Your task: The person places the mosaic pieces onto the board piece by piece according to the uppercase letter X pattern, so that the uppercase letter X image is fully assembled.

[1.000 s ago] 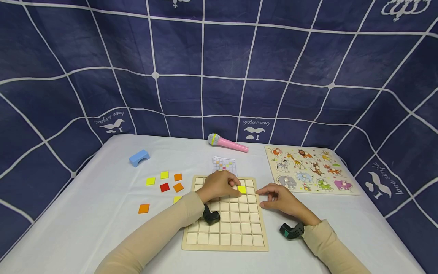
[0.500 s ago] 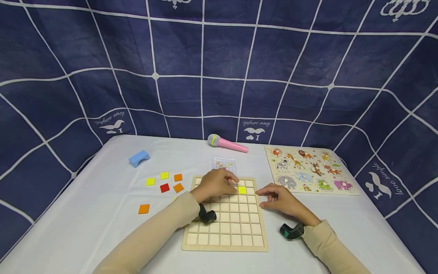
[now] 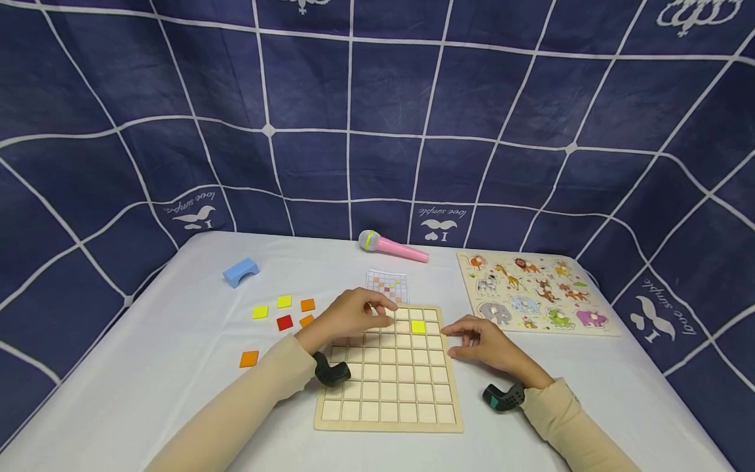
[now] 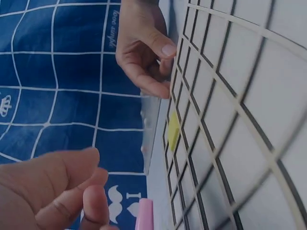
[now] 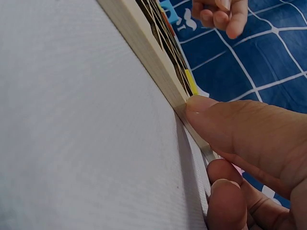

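Note:
A wooden grid board (image 3: 388,392) lies on the white table, and a yellow tile (image 3: 417,327) sits in one of its far-right cells. Over the board's far left part hovers my left hand (image 3: 354,314), its fingers loosely bent with nothing between them, as the left wrist view also shows. My right hand (image 3: 486,344) rests at the board's right edge, fingers relaxed. In the right wrist view its thumb (image 5: 206,108) touches the board's wooden rim (image 5: 148,57). Beyond the board lies a printed pattern card (image 3: 387,283) with coloured squares, its near edge partly hidden by the left hand.
Left of the board lie loose tiles: yellow (image 3: 284,301), red (image 3: 285,322) and orange (image 3: 249,358) among them. A blue arch block (image 3: 240,272) is farther back. A pink toy microphone (image 3: 398,249) lies at the rear, and an animal puzzle board (image 3: 533,292) at right.
My left hand has drawn away from the yellow tile, moving left across the board, and the tile stays in its cell. The right hand keeps its place.

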Motion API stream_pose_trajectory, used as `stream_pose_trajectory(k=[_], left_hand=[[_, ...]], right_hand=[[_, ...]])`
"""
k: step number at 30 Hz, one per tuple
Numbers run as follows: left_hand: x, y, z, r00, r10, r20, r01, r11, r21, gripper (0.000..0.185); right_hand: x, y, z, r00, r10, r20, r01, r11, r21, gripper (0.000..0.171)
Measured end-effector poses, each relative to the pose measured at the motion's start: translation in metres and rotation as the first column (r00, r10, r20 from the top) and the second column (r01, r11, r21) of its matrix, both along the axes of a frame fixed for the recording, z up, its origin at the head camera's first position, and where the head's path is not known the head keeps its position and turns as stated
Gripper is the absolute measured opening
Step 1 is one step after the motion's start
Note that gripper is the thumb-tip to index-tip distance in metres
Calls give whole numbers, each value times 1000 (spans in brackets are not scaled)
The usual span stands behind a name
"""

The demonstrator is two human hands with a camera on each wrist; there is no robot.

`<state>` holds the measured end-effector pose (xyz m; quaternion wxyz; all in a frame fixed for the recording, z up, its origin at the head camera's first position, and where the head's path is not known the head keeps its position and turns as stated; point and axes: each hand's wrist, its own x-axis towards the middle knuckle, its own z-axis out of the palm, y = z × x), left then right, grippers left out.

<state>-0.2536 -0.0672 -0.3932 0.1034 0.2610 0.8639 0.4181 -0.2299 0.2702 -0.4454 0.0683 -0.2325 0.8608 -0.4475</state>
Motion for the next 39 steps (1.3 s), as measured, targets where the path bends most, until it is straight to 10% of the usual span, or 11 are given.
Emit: stream_pose_trajectory(k=[8,27,39], left_hand=[[7,-27,-4,990,-138,29,136,989,48,30],[27,-110,2,997,-24,-77,32,993,113,28],[28,-190,0,989,-3,145,-11,995,99,39]], right_hand=[[0,0,0,1000,5,-6,-5,1000,-3,36],[1,0,1,1000,-7,3,7,1000,17,37],[1,0,0,1000,-3,5,3,1000,8,36]])
